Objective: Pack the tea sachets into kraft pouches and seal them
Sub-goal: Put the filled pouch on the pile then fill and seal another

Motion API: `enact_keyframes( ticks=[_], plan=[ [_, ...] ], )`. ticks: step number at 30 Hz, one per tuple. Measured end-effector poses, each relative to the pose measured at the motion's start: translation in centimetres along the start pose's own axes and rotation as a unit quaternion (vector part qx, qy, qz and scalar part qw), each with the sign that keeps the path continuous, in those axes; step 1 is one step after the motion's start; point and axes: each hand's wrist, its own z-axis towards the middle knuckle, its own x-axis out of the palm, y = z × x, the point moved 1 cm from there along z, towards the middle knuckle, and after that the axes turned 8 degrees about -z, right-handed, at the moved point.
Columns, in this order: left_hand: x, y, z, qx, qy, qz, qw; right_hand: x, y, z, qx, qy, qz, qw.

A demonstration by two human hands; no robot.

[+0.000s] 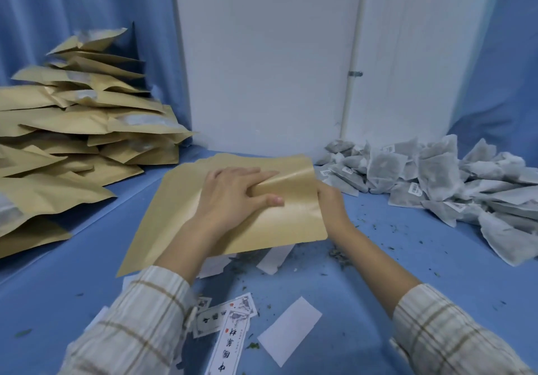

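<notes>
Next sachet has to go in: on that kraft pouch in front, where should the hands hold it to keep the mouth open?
Hold the kraft pouch at its right edge, where the top layer already curls up. Left hand from above pinches that flap; right hand comes from the right, underneath.

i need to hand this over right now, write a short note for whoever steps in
Left hand grips the top panel of a kraft pouch, peeling its mouth open. Right hand holds the pouch's right edge, mostly hidden behind it. Loose tea sachets are heaped at right; a stack of pouches sits at left. Whether this pouch holds sachets cannot be seen. Left: fill it, seal it, continue with the heap.
</notes>
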Motion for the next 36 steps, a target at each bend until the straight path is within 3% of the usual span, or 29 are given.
enact_keyframes(
  ticks=[3, 5, 12, 15, 17, 27, 32, 36],
  plan=[
    [2.9, -1.5, 2.3, 0.02, -0.012, 0.015, 1.0, -3.3, -0.5, 1.4, -0.032, -0.043, -0.095, 0.994],
    [4.9, -2.3, 4.2, 0.029, -0.012, 0.029, 0.999, -5.1, -2.1, 3.0, -0.006, -0.075, -0.126, 0.989],
    [11.3, -3.3, 8.9, 0.011, 0.009, 0.053, 0.998, -10.8, -8.5, 7.3, 0.055, -0.138, -0.109, 0.983],
    [13.3, -3.2, 10.5, -0.001, 0.004, 0.054, 0.999, -13.0, -10.6, 9.5, 0.064, -0.196, -0.208, 0.956],
    [14.4, -3.0, 11.1, -0.018, -0.005, 0.026, 1.0, -13.4, -11.7, 11.0, 0.059, -0.196, -0.246, 0.947],
    [16.2, -2.4, 11.8, -0.032, 0.004, -0.016, 0.999, -13.1, -13.8, 14.6, 0.133, -0.288, -0.218, 0.923],
    [15.6, -1.9, 11.3, -0.045, 0.007, -0.04, 0.998, -14.4, -13.9, 14.5, 0.058, -0.305, -0.125, 0.942],
    [15.2, -1.8, 11.3, -0.047, -0.001, -0.049, 0.998, -17.0, -12.3, 14.0, -0.043, -0.224, -0.124, 0.966]
  ],
)
